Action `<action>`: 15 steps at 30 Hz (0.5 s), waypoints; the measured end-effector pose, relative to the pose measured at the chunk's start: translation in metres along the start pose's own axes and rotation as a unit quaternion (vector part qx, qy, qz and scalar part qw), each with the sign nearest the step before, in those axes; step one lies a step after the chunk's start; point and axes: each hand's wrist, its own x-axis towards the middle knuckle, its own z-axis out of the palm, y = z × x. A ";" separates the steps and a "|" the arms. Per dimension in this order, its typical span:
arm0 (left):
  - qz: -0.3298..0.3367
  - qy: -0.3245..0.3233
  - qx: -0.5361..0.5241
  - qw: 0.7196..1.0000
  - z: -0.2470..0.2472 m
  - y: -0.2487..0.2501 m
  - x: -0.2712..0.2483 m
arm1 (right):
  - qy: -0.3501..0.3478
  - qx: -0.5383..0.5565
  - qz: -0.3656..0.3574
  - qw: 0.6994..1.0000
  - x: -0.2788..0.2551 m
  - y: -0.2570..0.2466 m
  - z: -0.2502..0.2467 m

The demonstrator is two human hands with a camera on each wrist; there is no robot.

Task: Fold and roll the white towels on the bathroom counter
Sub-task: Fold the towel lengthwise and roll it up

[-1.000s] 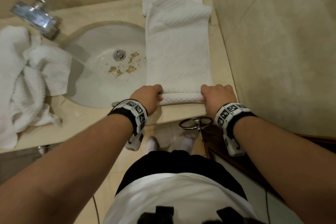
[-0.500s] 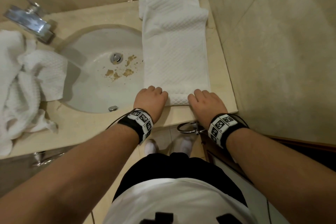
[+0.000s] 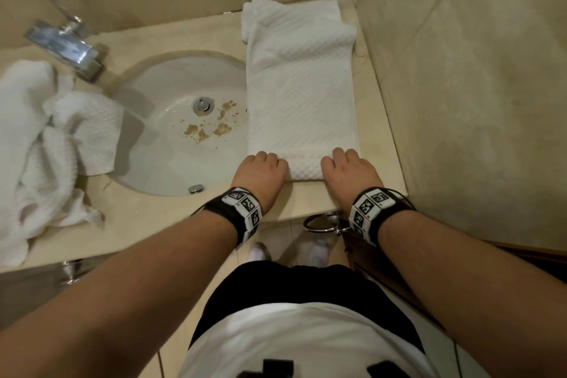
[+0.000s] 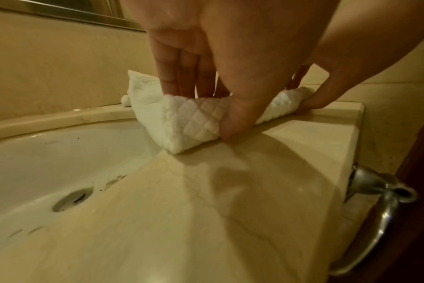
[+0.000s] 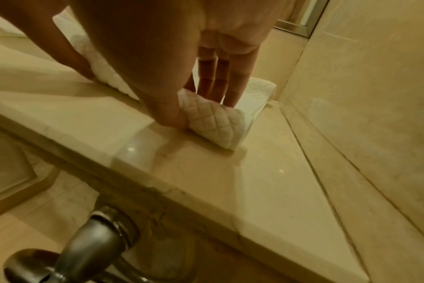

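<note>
A long folded white towel (image 3: 300,95) lies on the beige counter (image 3: 377,144) right of the sink, its far end against the back wall. Its near end is turned up into a small roll (image 3: 306,167). My left hand (image 3: 260,172) holds the roll's left end (image 4: 194,118), thumb at the near side and fingers on top. My right hand (image 3: 349,170) pinches the right end (image 5: 213,124) in the same way. In the left wrist view my left hand (image 4: 203,111) is close up; in the right wrist view my right hand (image 5: 196,107) is.
A heap of crumpled white towels (image 3: 46,144) lies on the counter left of the sink (image 3: 171,163), which has brown debris near its drain. A chrome faucet (image 3: 66,46) stands behind. A tiled wall (image 3: 460,101) closes the right side. A metal towel ring (image 3: 325,222) hangs under the counter edge.
Both hands have shifted inward from the roll's ends onto it. The rolled end has moved a little farther from the counter's front edge.
</note>
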 end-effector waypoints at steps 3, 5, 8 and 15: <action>-0.004 -0.021 -0.003 1.000 -0.003 0.002 -0.004 | -0.040 -0.006 -0.006 0.999 -0.001 0.003 -0.011; -0.007 -0.041 -0.021 0.999 -0.004 0.008 -0.009 | -0.087 -0.011 0.005 0.996 -0.007 0.003 -0.016; -0.006 -0.075 -0.052 0.996 -0.007 0.019 -0.020 | -0.123 -0.006 0.015 0.992 -0.022 0.001 -0.020; -0.012 -0.114 -0.154 0.981 -0.009 0.021 -0.031 | -0.151 0.020 0.017 0.988 -0.050 -0.002 -0.016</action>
